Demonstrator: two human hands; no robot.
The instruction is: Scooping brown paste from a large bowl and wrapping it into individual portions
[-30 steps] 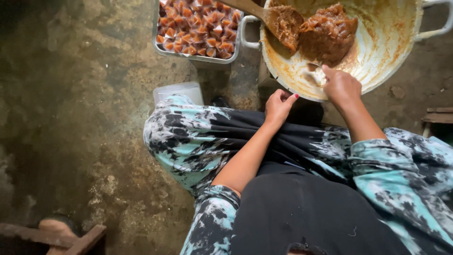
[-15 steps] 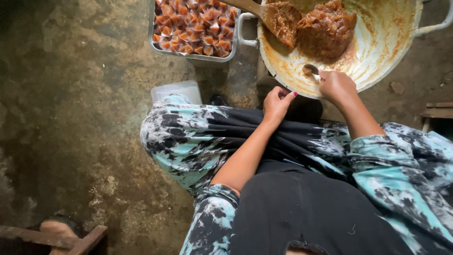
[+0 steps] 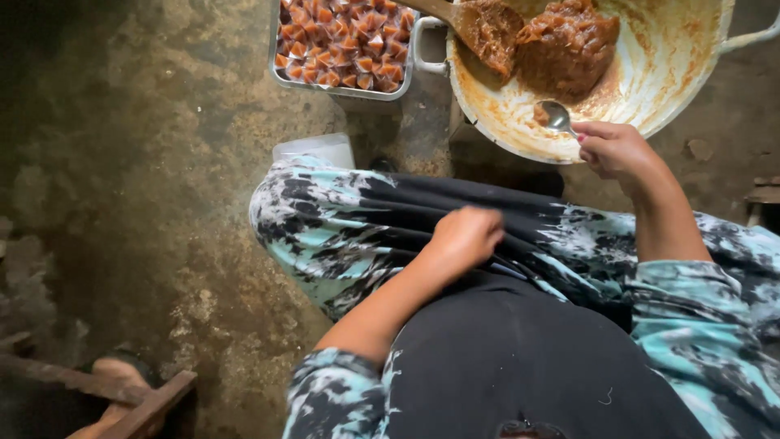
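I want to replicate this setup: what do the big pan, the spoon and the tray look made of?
Big pan: pale enamelled metal, probably, glossy under brown smears. Spoon in the right hand: shiny metal, mirror-like bowl. Tray: thin bright metal, likely aluminium or steel, with a rolled rim.

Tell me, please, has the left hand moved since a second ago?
Yes. The left hand has drawn back from near the pan rim toward the body, and now rests closed on the lap.

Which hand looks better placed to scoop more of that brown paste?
The right hand, probably: it holds the spoon inside the pan, close to the paste. The left hand rests on the lap, away from the pan.
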